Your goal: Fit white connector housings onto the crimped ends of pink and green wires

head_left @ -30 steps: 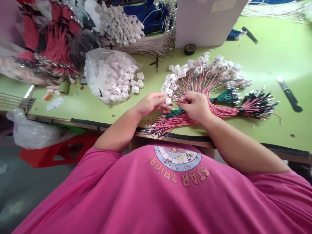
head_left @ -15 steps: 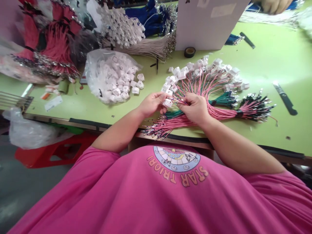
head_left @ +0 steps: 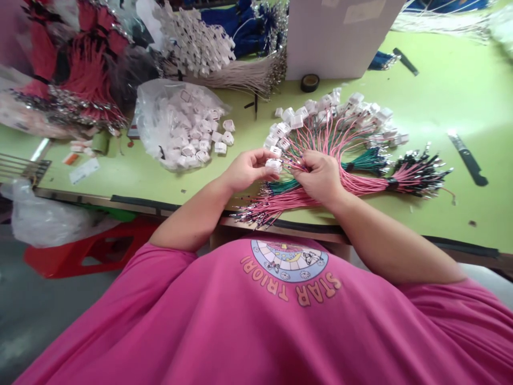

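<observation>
My left hand (head_left: pixel 251 170) pinches a white plastic connector housing (head_left: pixel 273 166) between thumb and fingers. Close beside it, my right hand (head_left: pixel 319 174) is closed on several thin pink wires (head_left: pixel 294 162) whose tips point at the housing. Whether any tip sits inside the housing I cannot tell. Behind the hands, white housings (head_left: pixel 298 120) with pink and green wires lie fanned out in an arc. A bundle of pink wires (head_left: pixel 363 184) runs under my right hand, and a green wire bundle (head_left: pixel 366 162) lies next to it.
A clear plastic bag (head_left: pixel 154 120) spills loose white housings at the left. Behind are a black tape roll (head_left: pixel 310 83), a pale box (head_left: pixel 340 43) and bundled white wires (head_left: pixel 244 75). A knife-like tool (head_left: pixel 468 160) lies at the right. A red stool (head_left: pixel 100 251) stands below the table edge.
My left fingers have shifted their hold and now pinch the housing from its side, thumb below. My right hand stays nearly in place. Another person's hand at the top right has left the view.
</observation>
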Tool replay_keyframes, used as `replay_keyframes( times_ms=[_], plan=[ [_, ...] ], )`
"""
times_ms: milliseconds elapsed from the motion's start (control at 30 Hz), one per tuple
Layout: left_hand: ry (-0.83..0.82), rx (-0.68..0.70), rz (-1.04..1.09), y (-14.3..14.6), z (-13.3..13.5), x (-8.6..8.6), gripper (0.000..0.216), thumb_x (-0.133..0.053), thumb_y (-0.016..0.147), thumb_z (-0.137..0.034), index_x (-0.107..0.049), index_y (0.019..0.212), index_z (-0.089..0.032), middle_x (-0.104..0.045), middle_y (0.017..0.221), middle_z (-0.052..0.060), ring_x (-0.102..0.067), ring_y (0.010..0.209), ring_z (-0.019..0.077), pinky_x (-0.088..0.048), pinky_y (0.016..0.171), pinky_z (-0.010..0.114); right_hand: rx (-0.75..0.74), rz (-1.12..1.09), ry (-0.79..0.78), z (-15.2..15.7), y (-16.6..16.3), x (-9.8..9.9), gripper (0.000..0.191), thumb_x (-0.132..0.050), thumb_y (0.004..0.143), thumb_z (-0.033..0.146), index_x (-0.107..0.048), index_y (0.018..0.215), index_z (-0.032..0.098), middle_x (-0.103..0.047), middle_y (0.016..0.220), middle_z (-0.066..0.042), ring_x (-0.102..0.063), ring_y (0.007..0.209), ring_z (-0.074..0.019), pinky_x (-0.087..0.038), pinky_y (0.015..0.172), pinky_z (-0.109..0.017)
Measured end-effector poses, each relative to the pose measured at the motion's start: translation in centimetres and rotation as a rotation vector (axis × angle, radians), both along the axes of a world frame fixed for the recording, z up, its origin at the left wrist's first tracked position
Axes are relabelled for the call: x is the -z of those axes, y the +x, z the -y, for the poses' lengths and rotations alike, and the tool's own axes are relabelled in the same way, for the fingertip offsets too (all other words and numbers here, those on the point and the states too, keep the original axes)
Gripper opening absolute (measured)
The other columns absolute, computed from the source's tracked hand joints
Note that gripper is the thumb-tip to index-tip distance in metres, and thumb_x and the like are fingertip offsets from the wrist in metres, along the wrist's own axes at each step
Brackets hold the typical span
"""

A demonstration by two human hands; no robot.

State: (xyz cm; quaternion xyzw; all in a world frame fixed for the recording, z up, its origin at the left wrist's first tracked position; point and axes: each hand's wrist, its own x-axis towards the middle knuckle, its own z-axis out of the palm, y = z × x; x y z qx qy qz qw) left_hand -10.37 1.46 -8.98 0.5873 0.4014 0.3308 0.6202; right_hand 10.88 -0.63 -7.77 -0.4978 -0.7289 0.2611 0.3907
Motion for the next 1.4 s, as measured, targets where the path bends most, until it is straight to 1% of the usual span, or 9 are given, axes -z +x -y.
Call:
replay_keyframes(
  times_ms=[300, 500, 667, 900, 1000, 1100, 1200, 1267, 1400],
  plan=[
    [0.004, 0.022, 0.003, 0.0, 0.0, -0.1, 0.056, -0.087, 0.065, -0.051, -0.066, 0.102, -0.014, -0.075, 0.084, 0.005, -0.074, 0.072, 0.0163, -0.062, 0.071, 0.03, 0.008, 0.041, 0.045, 0.0, -0.2, 0.3, 0.03, -0.055, 0.073, 0.017, -0.032, 0.054, 0.023, -0.04, 0.058, 0.003, -0.039, 0.06, -0.0122, -0.03, 0.059, -0.028],
    [0.022, 0.004, -0.041, 1.1, 0.7, -0.4, 0.052, -0.088, 0.063, -0.049, -0.07, 0.093, -0.012, -0.075, 0.088, 0.005, -0.073, 0.074, 0.016, -0.063, 0.074, 0.031, -0.058, -0.01, 0.091, -0.1, -0.5, 1.3, 0.024, -0.056, 0.072, 0.015, -0.041, 0.054, 0.021, -0.043, 0.057, 0.003, -0.043, 0.059, -0.0115, -0.032, 0.06, -0.026],
    [0.01, -0.06, 0.023, 1.1, 0.5, 0.1, 0.055, -0.09, 0.059, -0.048, -0.07, 0.096, -0.013, -0.075, 0.083, 0.003, -0.072, 0.072, 0.0137, -0.063, 0.073, 0.029, -0.031, 0.021, -0.054, -0.1, -0.3, 0.7, 0.014, -0.059, 0.078, 0.023, -0.06, 0.065, 0.018, -0.055, 0.062, 0.001, -0.047, 0.061, -0.0122, -0.034, 0.062, -0.026],
    [-0.019, -0.052, 0.007, 1.4, 0.6, -0.1, 0.053, -0.092, 0.057, -0.045, -0.069, 0.092, -0.012, -0.074, 0.08, 0.003, -0.071, 0.07, 0.0131, -0.062, 0.072, 0.028, -0.049, 0.102, -0.157, -0.1, -0.4, 0.3, 0.02, -0.058, 0.079, 0.024, -0.056, 0.06, 0.017, -0.053, 0.06, 0.0, -0.046, 0.061, -0.0122, -0.032, 0.062, -0.027],
    [-0.03, -0.1, 0.033, 1.0, 0.2, -0.3, 0.057, -0.091, 0.056, -0.048, -0.069, 0.096, -0.013, -0.075, 0.081, 0.003, -0.071, 0.066, 0.0129, -0.062, 0.069, 0.029, -0.023, -0.029, -0.159, -0.1, -0.1, 0.3, 0.011, -0.062, 0.076, 0.027, -0.063, 0.075, 0.016, -0.057, 0.067, 0.001, -0.044, 0.059, -0.0109, -0.032, 0.059, -0.026],
    [-0.052, -0.143, 0.044, 0.4, -0.2, -0.4, 0.057, -0.092, 0.056, -0.045, -0.068, 0.097, -0.013, -0.074, 0.081, 0.003, -0.071, 0.065, 0.0126, -0.062, 0.068, 0.028, -0.025, -0.148, -0.163, 0.0, 0.3, 0.4, 0.023, -0.066, 0.074, 0.031, -0.065, 0.092, 0.016, -0.058, 0.072, 0.001, -0.042, 0.058, -0.0104, -0.032, 0.057, -0.026],
    [-0.076, -0.133, 0.071, 0.0, -0.4, -0.2, 0.055, -0.093, 0.057, -0.043, -0.067, 0.096, -0.013, -0.075, 0.083, 0.004, -0.072, 0.066, 0.0132, -0.062, 0.069, 0.029, -0.081, -0.161, -0.167, 0.2, 0.6, 0.5, 0.021, -0.062, 0.08, 0.038, -0.064, 0.081, 0.017, -0.051, 0.065, 0.003, -0.04, 0.06, -0.0108, -0.031, 0.058, -0.026],
    [-0.079, -0.124, 0.074, -0.1, -0.5, 0.0, 0.054, -0.092, 0.058, -0.042, -0.067, 0.097, -0.013, -0.076, 0.087, 0.005, -0.072, 0.069, 0.0136, -0.062, 0.071, 0.029, -0.109, -0.14, -0.179, 0.2, 0.6, 0.4, 0.027, -0.059, 0.082, 0.041, -0.06, 0.07, 0.017, -0.046, 0.061, 0.003, -0.039, 0.061, -0.0108, -0.03, 0.059, -0.027],
    [-0.074, -0.111, 0.05, -0.1, -0.5, 0.2, 0.056, -0.091, 0.06, -0.044, -0.067, 0.101, -0.014, -0.076, 0.092, 0.006, -0.074, 0.075, 0.015, -0.062, 0.074, 0.029, -0.059, -0.059, -0.226, 0.1, 0.5, -0.1, 0.031, -0.058, 0.083, 0.042, -0.053, 0.063, 0.018, -0.039, 0.058, 0.004, -0.036, 0.061, -0.0108, -0.028, 0.058, -0.027]
  ],
)
